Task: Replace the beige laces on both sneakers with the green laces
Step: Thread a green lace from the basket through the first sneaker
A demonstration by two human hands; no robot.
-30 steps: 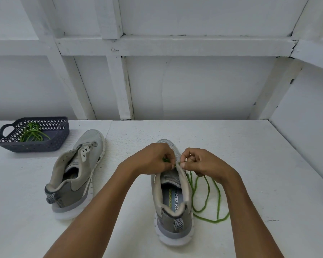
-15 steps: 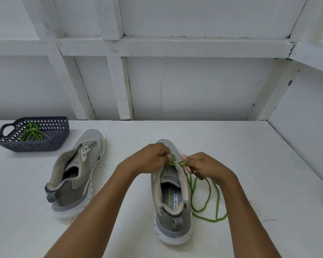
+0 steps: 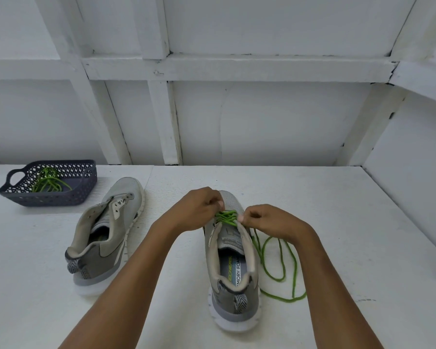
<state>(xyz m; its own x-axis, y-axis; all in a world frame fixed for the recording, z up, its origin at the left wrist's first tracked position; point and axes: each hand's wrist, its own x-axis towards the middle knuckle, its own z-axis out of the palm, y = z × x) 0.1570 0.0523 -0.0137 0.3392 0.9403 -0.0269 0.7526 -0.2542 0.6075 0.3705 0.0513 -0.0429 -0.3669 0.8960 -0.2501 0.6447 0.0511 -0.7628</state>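
A grey sneaker [image 3: 233,275] stands in front of me, heel toward me, with a green lace [image 3: 227,216] crossing its lower eyelets. My left hand [image 3: 199,210] holds the shoe's left side by the toe, fingers curled at the lace. My right hand [image 3: 269,220] pinches the lace at the right eyelets. The lace's loose length [image 3: 280,268] loops on the table right of the shoe. A second grey sneaker [image 3: 106,235] lies to the left without laces.
A dark blue perforated basket [image 3: 86,177] at the far left holds another green lace [image 3: 48,181]. The white table [image 3: 337,210] meets a white wall behind and a white side panel on the right.
My hands have drawn a little apart over the toe, uncovering crossed green lacing on the lower eyelets. The loose lace loop on the right has shifted slightly.
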